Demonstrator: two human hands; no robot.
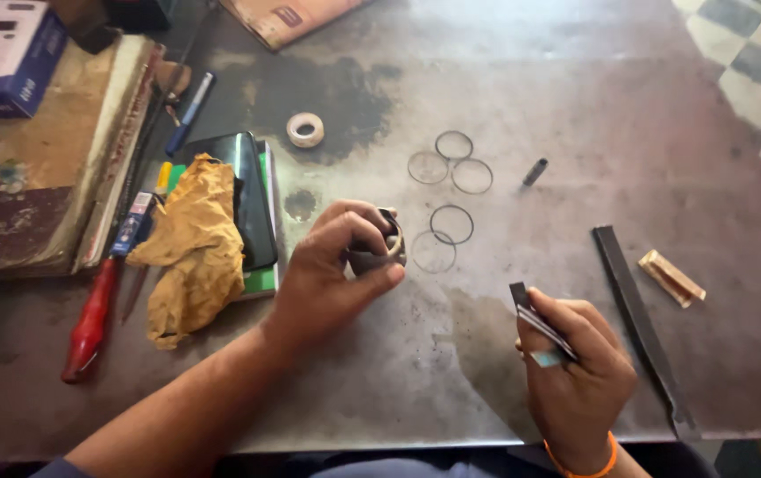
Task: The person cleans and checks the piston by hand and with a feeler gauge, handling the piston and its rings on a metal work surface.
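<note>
Five thin metal rings (449, 190) lie on the grey tabletop (575, 115), three in an upper cluster and two nearer the hands, beside one small dark cylinder (534, 171), one tape roll (305, 129) and one long flat bar (641, 327). The left hand (327, 274) curls its fingers around a single short, dark, round piston-like part (378, 250) with a worn pale rim, held just above the tabletop beside the nearer rings. The right hand (575, 372) pinches one slim flat metal tool (540, 326) between thumb and fingers.
</note>
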